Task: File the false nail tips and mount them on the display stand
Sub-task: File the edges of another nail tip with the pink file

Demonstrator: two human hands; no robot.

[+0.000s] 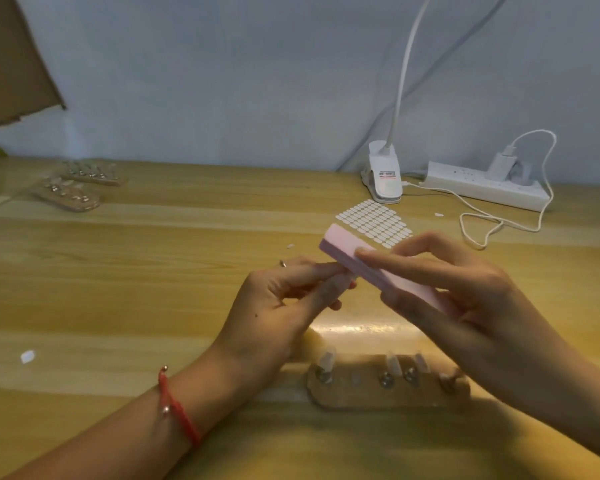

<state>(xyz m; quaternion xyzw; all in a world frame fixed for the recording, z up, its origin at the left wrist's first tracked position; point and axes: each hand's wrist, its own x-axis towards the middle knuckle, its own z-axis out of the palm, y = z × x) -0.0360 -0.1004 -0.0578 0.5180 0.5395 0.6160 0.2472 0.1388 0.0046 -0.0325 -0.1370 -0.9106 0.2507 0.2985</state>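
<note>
Pink buffer block mid-frame, clamped in the right hand, tilted so the left hand can rub its pinched, barely visible nail tip underneath.

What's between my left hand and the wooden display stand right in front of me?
Nothing visible lies on the table between your left hand, pinching a barely visible nail tip, and the display stand. Only the wrist behind your right hand, which holds the pink buffer block, overlaps the stand's right end in this view.
</note>
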